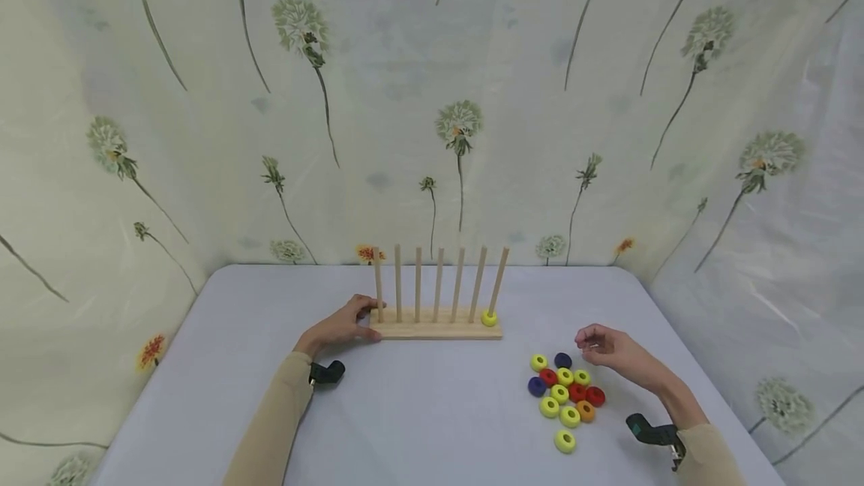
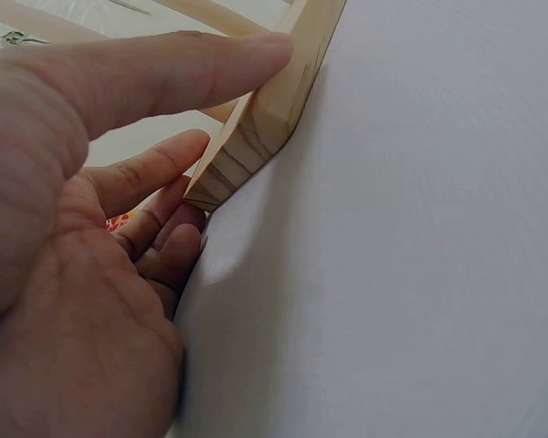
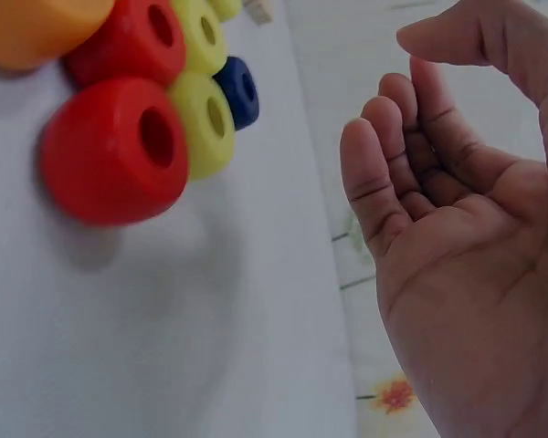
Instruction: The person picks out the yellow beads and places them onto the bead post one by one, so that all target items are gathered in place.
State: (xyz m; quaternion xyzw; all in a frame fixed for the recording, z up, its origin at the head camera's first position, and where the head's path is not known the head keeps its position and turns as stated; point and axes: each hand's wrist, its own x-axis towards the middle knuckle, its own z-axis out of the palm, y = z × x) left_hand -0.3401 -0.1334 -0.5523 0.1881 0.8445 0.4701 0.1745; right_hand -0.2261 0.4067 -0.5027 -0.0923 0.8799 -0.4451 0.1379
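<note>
Head cam alone shows pegged yel ring [image 1: 489,320]; L hand [image 1: 344,322] pinching rack [image 1: 439,332], R hand [image 1: 619,352] loosely curled.

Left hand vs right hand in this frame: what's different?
The left hand grips one end of the wooden peg rack; the right hand holds nothing. The left hand's thumb and fingers straddle the rack; the right hand's fingers curl loosely near the beads. Both are bare, with beige sleeves.

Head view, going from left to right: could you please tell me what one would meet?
Left sleeve, left hand, wooden seven-peg stand, leftmost dark blue bead, right hand, right sleeve.
</note>
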